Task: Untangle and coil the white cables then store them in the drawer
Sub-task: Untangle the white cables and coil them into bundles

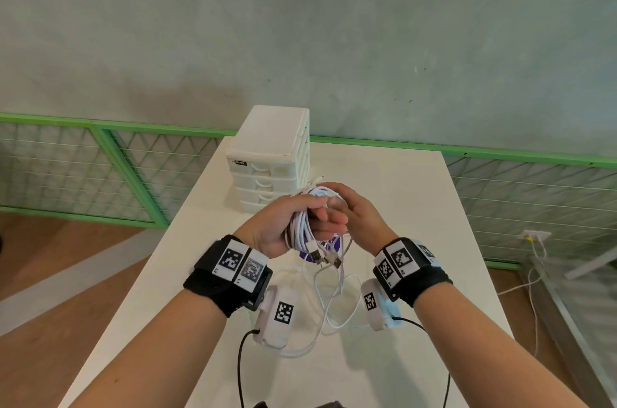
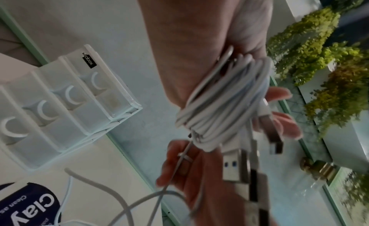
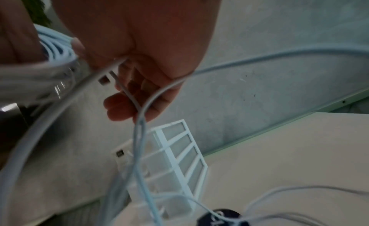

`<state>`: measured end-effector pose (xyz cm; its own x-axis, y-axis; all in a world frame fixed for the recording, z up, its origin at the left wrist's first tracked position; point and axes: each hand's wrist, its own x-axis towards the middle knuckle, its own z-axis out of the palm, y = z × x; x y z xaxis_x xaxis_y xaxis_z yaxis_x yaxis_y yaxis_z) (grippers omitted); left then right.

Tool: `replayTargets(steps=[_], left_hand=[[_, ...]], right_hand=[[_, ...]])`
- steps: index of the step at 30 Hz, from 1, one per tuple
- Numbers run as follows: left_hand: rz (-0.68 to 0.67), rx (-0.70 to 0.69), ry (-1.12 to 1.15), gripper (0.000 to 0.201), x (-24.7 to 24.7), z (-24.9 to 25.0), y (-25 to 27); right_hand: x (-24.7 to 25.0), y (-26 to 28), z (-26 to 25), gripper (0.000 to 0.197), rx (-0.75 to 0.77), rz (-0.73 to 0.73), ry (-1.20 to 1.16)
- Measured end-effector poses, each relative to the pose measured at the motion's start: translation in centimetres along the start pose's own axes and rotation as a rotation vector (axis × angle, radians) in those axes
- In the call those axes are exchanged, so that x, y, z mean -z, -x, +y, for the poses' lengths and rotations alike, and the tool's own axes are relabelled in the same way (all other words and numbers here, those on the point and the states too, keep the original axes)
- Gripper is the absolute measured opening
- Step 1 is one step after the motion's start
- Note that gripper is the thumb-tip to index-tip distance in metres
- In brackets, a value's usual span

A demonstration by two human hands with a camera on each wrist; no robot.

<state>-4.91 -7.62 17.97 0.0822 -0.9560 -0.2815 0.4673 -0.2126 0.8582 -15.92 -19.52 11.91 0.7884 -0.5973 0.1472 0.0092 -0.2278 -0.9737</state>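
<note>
I note the coil (image 1: 302, 224) wound lengthwise around my left hand (image 1: 277, 227), my right hand (image 1: 354, 217) pinching its strand, drawers (image 1: 267, 160) directly above at frame centre.

Pale plaster wall (image 1: 334, 23), green-framed mesh railing (image 1: 83, 167), wooden floor (image 1: 50, 257), white table (image 1: 417, 207).

Two hands (image 1: 277, 227), one drawer unit (image 1: 270, 157)

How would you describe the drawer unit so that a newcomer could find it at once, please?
Start at the white table and look to its far edge by the wall. The drawer unit stands there, beyond both hands. It is the only boxy white stack there, with crescent handles and a small black label.
</note>
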Motion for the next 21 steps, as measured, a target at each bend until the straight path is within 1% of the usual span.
replayTargets(steps=[1,2,3,5,7,9,10,13,15,19,21], left_hand=[[0.015,-0.005,0.037,0.035,0.0,0.2,0.0],[0.021,-0.007,0.069,0.037,-0.1,0.4,0.0],[0.017,-0.002,0.087,0.036,-0.2,0.6,0.0],[-0.003,0.021,0.092,0.029,-0.4,0.7,0.0],[-0.010,0.043,0.104,0.028,-0.7,0.5,-0.1],[0.005,0.038,0.154,0.032,-0.7,0.3,-0.3],[0.014,0.023,0.180,0.034,-0.7,0.2,-0.4],[0.058,-0.050,0.221,0.033,-0.4,0.4,-0.6],[0.095,-0.115,0.239,0.032,-0.1,0.5,-0.9],[0.205,-0.269,0.333,0.034,1.0,0.6,-1.5],[0.273,-0.361,0.395,0.034,2.0,1.0,-1.6]], right_hand=[[0.0,0.3,0.6,0.021,-0.006,0.041,0.049],[0.0,0.8,1.2,0.019,-0.014,0.064,0.146],[-0.1,1.1,2.0,0.017,-0.015,0.054,0.262],[-0.7,1.7,3.2,0.018,-0.024,-0.018,0.523],[-1.3,2.0,3.5,0.017,-0.024,-0.077,0.642],[-1.8,2.2,3.7,0.021,0.008,-0.113,0.703],[-2.0,2.4,3.8,0.024,-0.006,-0.121,0.732],[-2.6,2.7,5.2,0.023,-0.122,-0.117,0.741],[-2.8,2.8,5.5,0.023,-0.159,-0.187,0.747],[-2.5,3.3,5.5,0.046,-0.195,-0.353,0.686],[-2.0,3.8,6.2,0.046,-0.231,-0.380,0.647]])
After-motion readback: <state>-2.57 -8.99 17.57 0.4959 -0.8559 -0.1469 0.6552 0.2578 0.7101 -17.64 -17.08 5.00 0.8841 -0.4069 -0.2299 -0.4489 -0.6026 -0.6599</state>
